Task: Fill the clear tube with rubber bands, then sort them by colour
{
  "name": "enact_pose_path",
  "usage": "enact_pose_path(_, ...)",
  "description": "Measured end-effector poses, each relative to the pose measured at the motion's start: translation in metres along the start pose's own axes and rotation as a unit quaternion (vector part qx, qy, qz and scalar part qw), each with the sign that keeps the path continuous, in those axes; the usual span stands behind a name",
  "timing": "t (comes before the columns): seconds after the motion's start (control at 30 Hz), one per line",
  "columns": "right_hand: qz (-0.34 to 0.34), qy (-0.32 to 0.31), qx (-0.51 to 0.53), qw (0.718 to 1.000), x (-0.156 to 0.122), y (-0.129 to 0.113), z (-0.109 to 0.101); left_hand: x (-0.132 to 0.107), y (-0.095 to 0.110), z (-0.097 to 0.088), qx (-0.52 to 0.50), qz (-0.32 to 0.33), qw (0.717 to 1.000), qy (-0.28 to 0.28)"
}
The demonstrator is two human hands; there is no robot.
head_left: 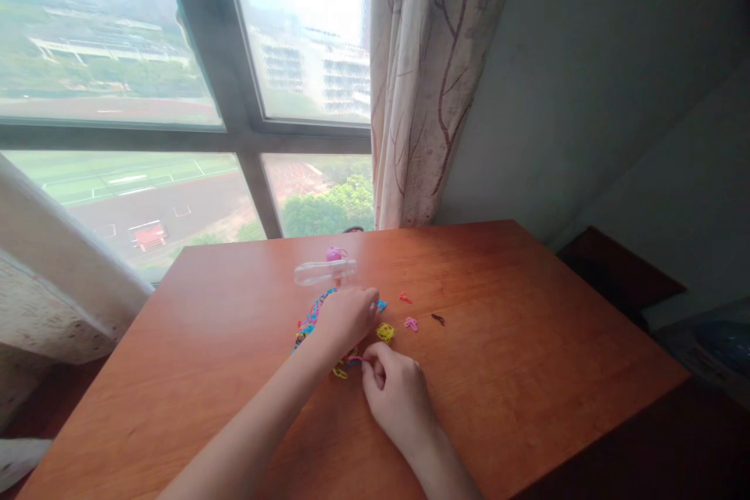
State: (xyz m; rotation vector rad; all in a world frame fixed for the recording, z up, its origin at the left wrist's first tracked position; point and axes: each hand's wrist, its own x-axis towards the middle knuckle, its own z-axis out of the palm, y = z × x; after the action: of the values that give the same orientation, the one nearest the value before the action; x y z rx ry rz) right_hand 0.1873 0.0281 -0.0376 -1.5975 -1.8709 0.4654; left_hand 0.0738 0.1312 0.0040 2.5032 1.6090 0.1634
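Note:
My left hand (347,318) reaches over the colourful pile, its fingers pinched together beside a small clump of blue rubber bands (382,305). What those fingertips hold, if anything, is hidden. Lower down, my right hand (399,389) is closed, with thumb and forefinger on a thin pink rubber band (355,359) at the pile's near edge. The mixed pile of rubber bands (316,312) is partly covered by my left hand and forearm. Small sorted groups lie to the right: yellow bands (385,332), pink bands (411,324), red bands (405,298) and dark bands (438,319).
A clear plastic container (316,273) lies behind the pile, near a purple-pink object (333,253). All of this is on a brown wooden table (504,375). Beyond its far edge are a window (240,94) and a patterned curtain (422,94).

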Motion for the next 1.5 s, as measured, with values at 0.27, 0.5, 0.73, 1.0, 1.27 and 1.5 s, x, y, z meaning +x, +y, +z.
enact_pose_path(0.27,0.026,0.018,0.071,0.997,0.002,0.005,-0.001,-0.019,-0.008,-0.013,0.003,-0.016,1.000,0.020)
enact_pose_path(0.5,0.045,0.050,0.097,0.993,0.007,0.022,-0.005,-0.068,-0.026,-0.019,-0.077,-0.017,0.995,0.060)
enact_pose_path(0.73,0.069,0.110,0.016,0.991,0.022,0.056,-0.032,-0.110,-0.045,0.002,-0.215,-0.003,0.971,0.104)
enact_pose_path(1.0,0.101,0.109,-0.020,0.989,0.023,0.078,-0.038,-0.116,-0.048,0.009,-0.298,-0.021,0.945,0.131)
enact_pose_path(1.27,0.081,0.091,-0.037,0.992,0.016,0.083,-0.034,-0.115,-0.052,0.010,-0.300,-0.016,0.945,0.127)
enact_pose_path(1.5,0.084,0.105,-0.028,0.990,0.016,0.085,-0.034,-0.115,-0.054,0.011,-0.301,-0.020,0.945,0.128)
